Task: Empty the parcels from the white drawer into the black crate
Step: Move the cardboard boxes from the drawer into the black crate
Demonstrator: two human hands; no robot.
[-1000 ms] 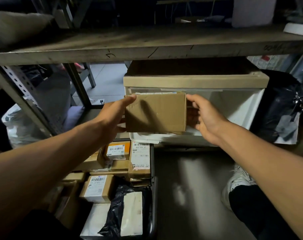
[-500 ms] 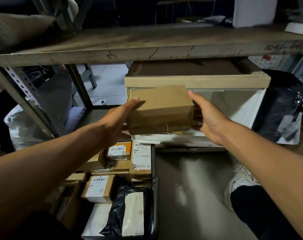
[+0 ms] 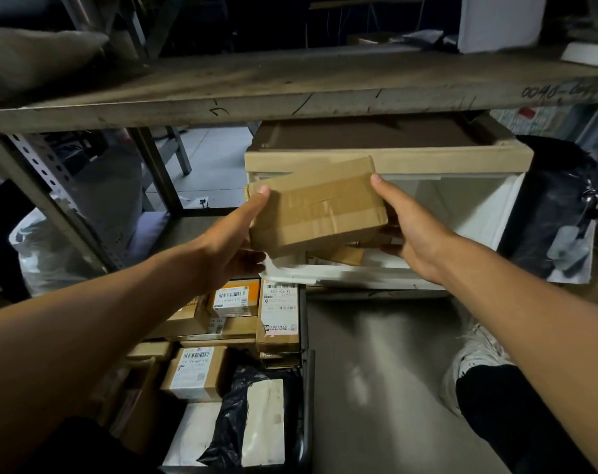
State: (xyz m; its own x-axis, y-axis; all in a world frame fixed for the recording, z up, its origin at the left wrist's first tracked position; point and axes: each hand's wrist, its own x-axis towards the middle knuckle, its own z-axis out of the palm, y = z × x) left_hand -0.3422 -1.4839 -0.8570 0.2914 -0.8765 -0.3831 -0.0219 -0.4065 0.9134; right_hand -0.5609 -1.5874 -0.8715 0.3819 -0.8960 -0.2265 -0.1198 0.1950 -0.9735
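Taped cardboard parcel [image 3: 316,206]: hides white drawer [image 3: 461,213] left interior; parcels beneath mostly covered. Black crate [image 3: 309,388]: cut off at bottom edge, left side behind forearm. Parcel labels: print too small to read.

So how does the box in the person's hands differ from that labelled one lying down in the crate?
The held box is bare brown cardboard with tape strips; the labelled box carries a white barcode sticker. The held box is up in the air, tilted, between the left hand and right hand; the labelled box rests among parcels in the black crate. Both are brown cardboard.
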